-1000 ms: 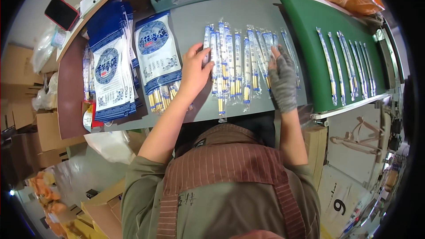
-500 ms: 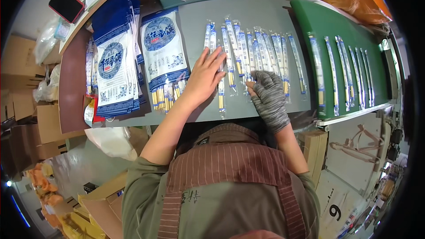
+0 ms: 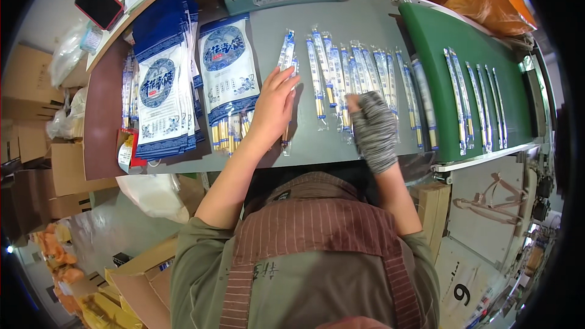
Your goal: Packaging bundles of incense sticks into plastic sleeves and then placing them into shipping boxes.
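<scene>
Our bare left hand (image 3: 275, 100) angled forward, fingers extended onto wrapped sticks (image 3: 315, 79) on the grey tabletop (image 3: 268, 27), our gloved right hand (image 3: 374, 127) tilted inward over the row, hands apart, whether either grips we cannot tell

Both forearms (image 3: 228, 184) were stretched forward, the bare left hand (image 3: 274, 105) held with fingers extended, the grey-gloved right hand (image 3: 373, 129) turned back-up.

Two hands (image 3: 274, 99), over a dozen slim packets (image 3: 315, 70), one phone (image 3: 99, 5)
</scene>
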`<state>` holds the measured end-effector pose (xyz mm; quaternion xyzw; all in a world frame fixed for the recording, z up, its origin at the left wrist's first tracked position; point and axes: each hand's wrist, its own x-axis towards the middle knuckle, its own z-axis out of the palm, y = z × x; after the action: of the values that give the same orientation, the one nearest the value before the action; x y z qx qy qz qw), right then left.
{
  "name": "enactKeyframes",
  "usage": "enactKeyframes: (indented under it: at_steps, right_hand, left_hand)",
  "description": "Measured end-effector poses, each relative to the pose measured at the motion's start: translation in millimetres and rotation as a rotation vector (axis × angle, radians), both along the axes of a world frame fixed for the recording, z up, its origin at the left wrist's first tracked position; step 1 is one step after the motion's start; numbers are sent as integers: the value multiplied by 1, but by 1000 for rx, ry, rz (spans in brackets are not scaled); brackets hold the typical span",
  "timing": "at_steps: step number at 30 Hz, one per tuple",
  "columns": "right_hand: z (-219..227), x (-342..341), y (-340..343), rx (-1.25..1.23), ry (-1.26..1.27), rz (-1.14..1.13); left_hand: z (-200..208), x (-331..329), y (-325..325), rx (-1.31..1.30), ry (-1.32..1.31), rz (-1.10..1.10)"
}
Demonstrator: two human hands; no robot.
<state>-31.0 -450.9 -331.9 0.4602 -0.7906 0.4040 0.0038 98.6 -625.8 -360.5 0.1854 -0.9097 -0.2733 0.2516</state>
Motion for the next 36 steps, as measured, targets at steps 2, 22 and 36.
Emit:
enactKeyframes:
  at_steps: [2,22,36]
  right_hand:
    - [10,-12,8,-29,-198,-66]
    - [-17,-14,34,-270,-451,-142]
    - [-21,-33,44,-434,-1442,-92]
  left_hand:
    - [7,7,6,-2,42,-4]
    - [9,-26,51,-242,-112,-134]
    - [33,-6,1,-151,-247,149]
